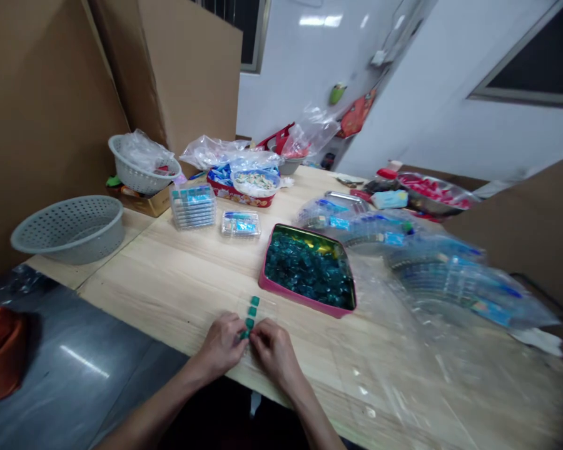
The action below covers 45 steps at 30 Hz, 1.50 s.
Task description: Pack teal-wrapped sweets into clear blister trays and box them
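Left edge: bare stretch of the wooden table (141, 300), open room beside the hands
Left hand (221, 345): curled, pressed toward the right hand; any pinch cannot be told
Teal square pieces (252, 310): short straight row on clear plastic, its near end between the hands
Right hand (276, 356): curled, fingertips at the row's near end; any pinch cannot be told
Pink tray (286, 299): heaped with more teal pieces, just beyond the hands
Right side: clear plastic bags (431, 269) crowding the table
Labels: blue cards in stacked clear boxes (193, 206), too small to read

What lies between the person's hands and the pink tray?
In the head view, a short row of small teal pieces on clear plastic runs from the left hand and right hand toward the pink tray, stopping short of it.
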{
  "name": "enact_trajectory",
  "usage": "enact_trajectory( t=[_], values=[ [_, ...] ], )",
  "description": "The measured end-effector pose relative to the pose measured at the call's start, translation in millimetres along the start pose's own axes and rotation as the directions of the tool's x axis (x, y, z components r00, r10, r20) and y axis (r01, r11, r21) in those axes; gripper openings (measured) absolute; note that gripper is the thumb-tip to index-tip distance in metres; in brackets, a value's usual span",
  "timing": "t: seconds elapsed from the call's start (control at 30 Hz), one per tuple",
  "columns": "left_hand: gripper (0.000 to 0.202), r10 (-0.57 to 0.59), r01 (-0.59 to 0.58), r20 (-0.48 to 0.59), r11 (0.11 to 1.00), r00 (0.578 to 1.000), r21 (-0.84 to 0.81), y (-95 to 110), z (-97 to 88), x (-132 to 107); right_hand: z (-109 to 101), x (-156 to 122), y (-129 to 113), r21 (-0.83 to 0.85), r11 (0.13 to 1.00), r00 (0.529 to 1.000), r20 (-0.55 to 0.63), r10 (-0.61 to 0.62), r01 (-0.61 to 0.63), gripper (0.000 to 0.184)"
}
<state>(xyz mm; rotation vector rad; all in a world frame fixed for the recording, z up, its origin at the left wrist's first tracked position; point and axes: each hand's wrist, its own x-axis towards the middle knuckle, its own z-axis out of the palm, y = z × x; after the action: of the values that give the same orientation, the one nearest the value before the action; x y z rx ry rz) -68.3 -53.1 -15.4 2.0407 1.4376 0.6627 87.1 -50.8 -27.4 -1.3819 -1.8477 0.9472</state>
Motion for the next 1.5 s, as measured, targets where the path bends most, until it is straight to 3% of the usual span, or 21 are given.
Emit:
enact_trajectory(
  t=[0.13,0.27,0.4,0.5,0.6,0.67,0.73,0.8,0.83,0.93,1.0,1.07,1.13,1.33,1.5],
  values=[
    [0.010,-0.036,0.035,0.082,0.999,0.996,0.015,0,-0.4,2,-11,5,-2,0.001,1.000,0.999,0.024,-0.031,0.031,0.017],
    [0.015,-0.062,0.060,0.072,0.998,0.996,0.029,2,4.5,9,-48,34,-4,0.014,0.993,0.980,-0.166,-0.114,0.118,0.016],
    [0.016,-0.063,0.059,0.063,0.996,0.996,0.060,6,12.9,16,-85,89,4,-0.159,0.979,0.932,-0.316,-0.176,0.131,0.011],
    [0.016,-0.036,0.033,0.042,0.998,0.998,0.055,6,15.9,19,-96,126,16,-0.352,0.934,0.938,-0.299,-0.176,0.063,0.018],
    [0.018,-0.036,0.036,-0.033,0.999,0.999,0.011,7,11.8,18,-96,142,24,-0.417,0.909,0.946,-0.280,-0.163,0.033,0.020],
    [0.014,-0.059,0.055,-0.098,0.998,0.993,-0.043,9,5.1,18,-96,141,26,-0.407,0.913,0.944,-0.292,-0.155,0.024,0.018],
    [0.009,-0.084,0.064,-0.160,0.990,0.984,-0.126,11,-2.7,21,-95,132,25,-0.278,0.960,0.941,-0.320,-0.110,0.018,0.015],
    [0.010,-0.128,0.072,-0.199,0.962,0.972,-0.263,15,-9.2,27,-93,116,20,0.020,1.000,0.950,-0.314,-0.006,0.013,0.013],
    [0.010,-0.164,0.084,-0.199,0.930,0.966,-0.359,17,-11.5,31,-91,107,16,0.200,0.980,0.958,-0.282,0.055,0.002,0.015],
    [0.015,-0.268,0.102,-0.129,0.703,0.955,-0.704,25,-14.6,44,-78,79,1,0.561,0.824,0.979,-0.116,0.168,-0.075,0.023],
    [0.031,-0.280,0.096,-0.047,0.477,0.959,-0.873,31,-14.6,50,-68,61,-9,0.656,0.744,0.982,-0.028,0.186,-0.122,0.024],
    [0.036,-0.261,0.104,0.015,0.332,0.965,-0.937,36,-13.9,52,-58,48,-16,0.687,0.713,0.983,0.012,0.185,-0.142,0.023],
    [0.028,-0.264,0.122,0.035,0.320,0.964,-0.940,38,-12.9,50,-51,39,-19,0.670,0.730,0.985,0.014,0.171,-0.136,0.024],
    [0.017,-0.315,0.150,0.009,0.427,0.949,-0.892,35,-10.1,38,-42,32,-18,0.520,0.853,0.991,-0.090,0.103,-0.041,0.023],
    [0.016,-0.296,0.106,-0.019,0.399,0.955,-0.911,33,-10.9,34,-34,26,-16,0.615,0.781,0.987,-0.025,0.158,-0.109,0.024]
  ],
)
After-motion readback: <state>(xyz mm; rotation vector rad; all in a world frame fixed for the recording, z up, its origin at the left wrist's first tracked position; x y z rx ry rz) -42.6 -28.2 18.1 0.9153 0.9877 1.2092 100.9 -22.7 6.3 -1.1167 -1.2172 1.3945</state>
